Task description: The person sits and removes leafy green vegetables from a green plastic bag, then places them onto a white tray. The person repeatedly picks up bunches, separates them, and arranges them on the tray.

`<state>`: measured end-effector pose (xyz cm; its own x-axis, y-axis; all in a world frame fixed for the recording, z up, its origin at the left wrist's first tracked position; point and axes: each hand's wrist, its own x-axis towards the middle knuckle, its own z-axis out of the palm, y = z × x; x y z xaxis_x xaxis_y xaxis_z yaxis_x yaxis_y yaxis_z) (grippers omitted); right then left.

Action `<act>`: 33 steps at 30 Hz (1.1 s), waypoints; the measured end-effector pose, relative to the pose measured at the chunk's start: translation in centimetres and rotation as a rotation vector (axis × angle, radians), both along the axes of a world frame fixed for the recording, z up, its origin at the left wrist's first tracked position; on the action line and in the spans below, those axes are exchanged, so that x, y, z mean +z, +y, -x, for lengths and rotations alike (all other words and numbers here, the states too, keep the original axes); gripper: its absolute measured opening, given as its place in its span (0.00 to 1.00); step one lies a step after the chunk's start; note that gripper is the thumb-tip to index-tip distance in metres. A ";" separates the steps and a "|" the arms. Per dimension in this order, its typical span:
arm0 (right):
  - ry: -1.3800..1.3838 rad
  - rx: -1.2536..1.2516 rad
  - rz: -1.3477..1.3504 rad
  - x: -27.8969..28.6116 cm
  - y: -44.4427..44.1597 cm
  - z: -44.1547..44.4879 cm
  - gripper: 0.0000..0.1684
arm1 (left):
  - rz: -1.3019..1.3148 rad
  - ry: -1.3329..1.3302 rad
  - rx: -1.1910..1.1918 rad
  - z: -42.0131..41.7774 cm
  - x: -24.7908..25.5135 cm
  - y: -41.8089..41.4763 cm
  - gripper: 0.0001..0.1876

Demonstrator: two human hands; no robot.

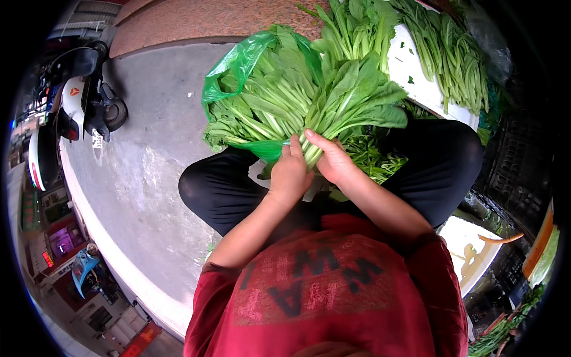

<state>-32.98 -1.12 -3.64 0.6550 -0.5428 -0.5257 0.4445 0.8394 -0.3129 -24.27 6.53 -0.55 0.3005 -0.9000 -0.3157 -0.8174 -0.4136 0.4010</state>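
Both my hands hold one bunch of leafy greens (352, 100) by its pale stems, leaves fanned up and to the right. My left hand (291, 172) wraps the stem ends from the left. From the right, my right hand (330, 156) grips the same stems, its thumb laid across them. Just beyond, a green plastic bag (238, 67) stands open, full of more loose greens (272, 93). Below the bunch, between my knees, lie trimmed leaves and stems (374, 156). What holds these trimmings is mostly hidden.
At the upper right, a white foam board (408, 62) carries bundles of greens (464, 62). Another white foam box (468, 250) stands by my right side. A stone step (200, 20) borders the concrete floor (151, 147) ahead. A parked scooter (73, 102) is at the left.
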 end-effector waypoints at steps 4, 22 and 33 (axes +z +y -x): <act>-0.010 0.004 -0.027 -0.5 -1.1 0.8 0.22 | 0.064 -0.110 -0.098 1.5 1.0 -0.4 0.52; 0.619 -0.311 0.922 9.8 -24.4 12.8 0.25 | 0.216 0.539 0.175 -14.2 3.1 -9.0 0.32; 1.333 0.322 0.609 -15.1 -31.8 11.3 0.68 | 0.047 0.159 -0.139 -13.3 0.6 -11.9 0.31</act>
<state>-44.32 -32.96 -18.74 0.0215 -0.8221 -0.5690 -0.6133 0.4386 -0.6568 -11.00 -5.41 0.01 0.1224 -0.9440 -0.3063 -0.7900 -0.2795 0.5457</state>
